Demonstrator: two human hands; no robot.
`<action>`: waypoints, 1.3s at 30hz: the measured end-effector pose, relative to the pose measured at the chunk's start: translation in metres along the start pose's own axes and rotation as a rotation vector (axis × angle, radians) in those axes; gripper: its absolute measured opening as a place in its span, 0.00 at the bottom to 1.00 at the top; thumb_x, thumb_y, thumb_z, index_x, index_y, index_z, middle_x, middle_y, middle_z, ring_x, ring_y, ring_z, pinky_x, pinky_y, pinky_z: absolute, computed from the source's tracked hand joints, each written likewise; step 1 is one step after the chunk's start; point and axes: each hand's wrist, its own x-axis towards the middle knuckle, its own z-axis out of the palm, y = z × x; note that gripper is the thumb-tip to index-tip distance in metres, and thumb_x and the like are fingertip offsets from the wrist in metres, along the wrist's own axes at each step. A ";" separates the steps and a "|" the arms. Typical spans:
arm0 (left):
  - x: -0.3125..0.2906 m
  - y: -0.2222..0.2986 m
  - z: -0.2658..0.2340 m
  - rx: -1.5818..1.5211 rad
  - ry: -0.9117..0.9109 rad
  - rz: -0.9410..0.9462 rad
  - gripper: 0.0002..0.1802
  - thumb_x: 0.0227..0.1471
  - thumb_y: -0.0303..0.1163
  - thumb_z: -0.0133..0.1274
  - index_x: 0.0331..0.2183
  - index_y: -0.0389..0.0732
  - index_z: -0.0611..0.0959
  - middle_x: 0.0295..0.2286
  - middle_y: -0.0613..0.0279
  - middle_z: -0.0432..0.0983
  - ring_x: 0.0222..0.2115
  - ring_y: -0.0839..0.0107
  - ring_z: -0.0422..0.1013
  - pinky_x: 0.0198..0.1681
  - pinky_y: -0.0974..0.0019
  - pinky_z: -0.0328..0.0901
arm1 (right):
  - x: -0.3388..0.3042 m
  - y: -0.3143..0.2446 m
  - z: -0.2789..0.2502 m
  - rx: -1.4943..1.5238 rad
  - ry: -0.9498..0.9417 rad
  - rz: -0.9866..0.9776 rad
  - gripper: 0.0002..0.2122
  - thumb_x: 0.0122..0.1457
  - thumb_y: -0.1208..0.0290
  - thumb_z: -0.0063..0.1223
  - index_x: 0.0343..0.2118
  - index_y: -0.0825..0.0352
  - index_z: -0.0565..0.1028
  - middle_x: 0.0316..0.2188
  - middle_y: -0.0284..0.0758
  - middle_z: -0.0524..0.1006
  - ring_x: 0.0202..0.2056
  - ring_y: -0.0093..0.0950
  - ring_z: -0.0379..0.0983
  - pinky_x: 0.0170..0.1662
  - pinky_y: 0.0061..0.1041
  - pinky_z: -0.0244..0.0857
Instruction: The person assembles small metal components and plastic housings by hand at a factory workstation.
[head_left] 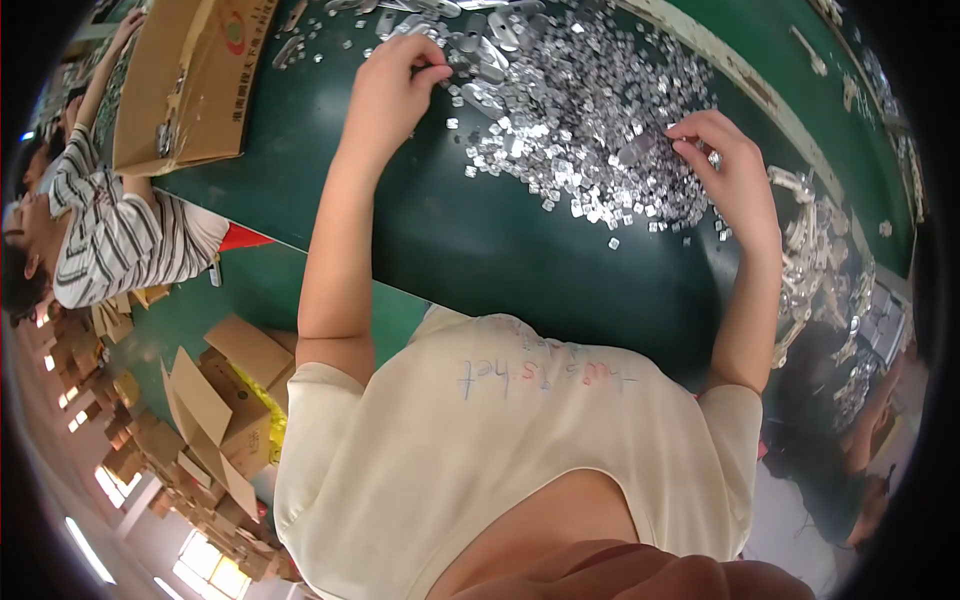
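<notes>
A cream T-shirt (520,430) fills the lower centre, with blue and red lettering across the chest. Beyond it spreads a dark green desk (470,250). A cardboard carton (215,120) at upper left bears dark printed characters and a red emblem; something silvery, too small to identify, shows in its opening. At lower left, an open-flapped carton (205,405) has yellow plastic (277,425) at its right side, inside or beside it I cannot tell.

At upper centre, the left hand (395,90) has a narrow pinching grip; whether it holds anything I cannot tell. The right hand (728,165), at upper right, has thumb and fingers slightly parted, its fingertips by a dull grey oval plate (635,150); contact is unclear. Between the hands, long rounded metal plates (485,98) lie among heaped, shiny, small square metal pieces (590,205).
</notes>
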 end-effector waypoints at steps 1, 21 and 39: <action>-0.002 0.006 -0.001 -0.193 0.009 -0.132 0.04 0.45 0.25 0.54 0.27 0.37 0.76 0.24 0.61 0.74 0.24 0.69 0.71 0.27 0.70 0.64 | -0.009 -0.002 0.002 -0.114 0.056 0.014 0.07 0.49 0.77 0.54 0.33 0.67 0.75 0.31 0.35 0.72 0.33 0.32 0.69 0.35 0.25 0.64; -0.038 0.150 0.012 -1.154 -0.205 -0.424 0.10 0.51 0.21 0.48 0.38 0.30 0.74 0.25 0.54 0.75 0.22 0.74 0.71 0.24 0.75 0.66 | -0.055 -0.041 0.004 0.909 0.165 0.052 0.11 0.52 0.84 0.51 0.40 0.73 0.75 0.31 0.36 0.75 0.27 0.19 0.69 0.31 0.15 0.64; -0.054 0.170 0.017 -1.076 -0.293 -0.242 0.14 0.47 0.14 0.51 0.39 0.29 0.74 0.29 0.55 0.75 0.27 0.75 0.71 0.30 0.75 0.68 | -0.060 -0.057 0.011 0.602 0.210 -0.148 0.10 0.48 0.88 0.47 0.35 0.74 0.72 0.35 0.36 0.67 0.35 0.22 0.65 0.37 0.18 0.59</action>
